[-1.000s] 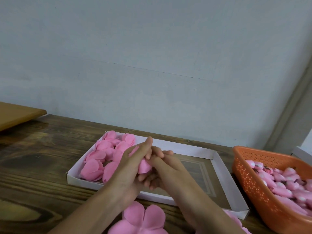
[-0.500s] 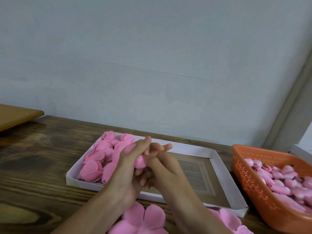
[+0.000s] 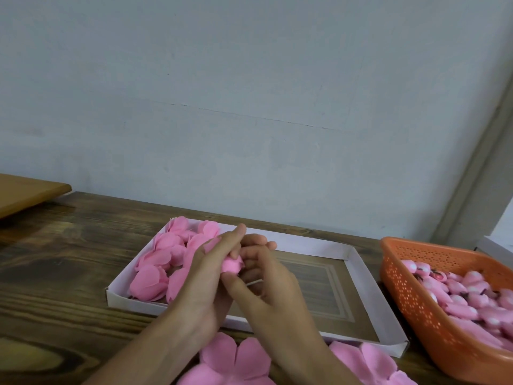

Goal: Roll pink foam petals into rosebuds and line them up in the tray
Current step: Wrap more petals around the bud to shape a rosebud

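Rolled tighter now, the rosebud (image 3: 231,265) sits pinched between left hand (image 3: 206,276) and right hand (image 3: 273,287).

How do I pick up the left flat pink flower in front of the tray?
Pinch one rounded lobe of the flat foam petal at its edge, coming from above. It lies flat on the table, so only a thin lobe edge probably gives a grip.

dark wooden table (image 3: 63,273) under white tray (image 3: 369,295), orange basket (image 3: 410,298), loose pink petals (image 3: 236,359)
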### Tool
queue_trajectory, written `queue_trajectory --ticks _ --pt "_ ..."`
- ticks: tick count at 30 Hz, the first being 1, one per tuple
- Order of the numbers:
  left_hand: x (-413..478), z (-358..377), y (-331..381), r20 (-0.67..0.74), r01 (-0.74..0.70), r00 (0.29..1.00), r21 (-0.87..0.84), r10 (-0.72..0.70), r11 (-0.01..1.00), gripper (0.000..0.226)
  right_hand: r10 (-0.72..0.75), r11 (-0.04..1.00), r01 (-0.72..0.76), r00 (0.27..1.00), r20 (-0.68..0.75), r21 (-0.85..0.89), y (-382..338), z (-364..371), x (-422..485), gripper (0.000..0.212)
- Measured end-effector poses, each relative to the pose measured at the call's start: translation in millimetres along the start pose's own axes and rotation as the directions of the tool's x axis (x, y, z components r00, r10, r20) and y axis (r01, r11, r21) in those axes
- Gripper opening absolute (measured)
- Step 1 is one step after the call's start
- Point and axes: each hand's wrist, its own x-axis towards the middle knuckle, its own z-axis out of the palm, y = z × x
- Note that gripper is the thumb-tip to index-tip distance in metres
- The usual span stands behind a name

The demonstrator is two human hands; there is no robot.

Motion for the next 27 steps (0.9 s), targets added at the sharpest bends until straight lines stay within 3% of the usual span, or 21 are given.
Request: queue_trajectory --ticks 2,4,6,8,11,14,16,19,21,24,27 --pt "-2.2 -1.5 1.7 0.061 0.041 0.997 0.081 -0.046 0.996 0.04 0.149 0.96 -0.159 0.987 0.064 0.231 -8.2 1.4 4.1 0.007" --pt "-3.5 -3.7 2.8 0.081 0.066 0.994 0.101 -0.074 0.993 0.044 0.3 0.84 -0.346 0.938 0.175 0.417 -16.5 2.7 8.6 0.016" --pt "-4.0 -4.2 3.4 0.097 0.092 0.99 0.14 -0.106 0.986 0.05 0.388 0.758 -0.452 0.892 0.232 0.47 -21.3 -0.5 12.4 0.017" --pt "-4.3 -3.2 2.9 0.096 0.098 0.989 0.151 -0.113 0.984 0.052 0.359 0.824 -0.422 0.905 0.228 0.379 -19.1 -3.9 12.4 0.015" --pt "-3.8 -1.2 -0.5 0.033 0.08 0.996 0.15 -0.086 0.985 0.044 0.236 0.95 -0.262 0.959 0.158 0.168 -10.5 -0.1 3.2 0.017" --pt "-3.3 0.7 -1.6 -0.003 0.006 1.0 0.151 -0.005 0.989 0.033 0.103 0.995 -0.103 0.993 0.052 -0.001 -1.0 2.1 -0.3 0.021" --pt "-3.7 0.9 0.7 0.022 0.007 1.0 0.167 -0.011 0.986 0.042 0.173 0.977 -0.184 0.98 0.096 0.11 -4.9 2.0 2.7 0.012" --pt "-4.8 -0.2 2.8 0.063 0.016 0.998 0.181 -0.028 0.983 0.052 0.342 0.87 -0.393 0.916 0.209 0.298 -13.4 -0.3 9.2 0.022" --pt "-4.9 0.6 2.4 0.057 -0.006 0.998 0.193 -0.005 0.981 0.044 0.361 0.904 -0.398 0.906 0.221 0.155 -15.8 -7.2 8.3 0.024" --pt "-2.2 4.5 1.9 0.005 -0.138 0.99 0.194 0.14 0.971 0.039 0.208 0.944 -0.155 0.965 0.16 -0.292 -20.6 -25.5 6.1 0.021" --pt "-1.9 6.3 2.6 -0.018 -0.316 0.935 0.411 0.354 0.855 0.038 0.002 0.762 0.076 0.993 0.12 -0.644 -29.3 -41.6 9.7 0.016"
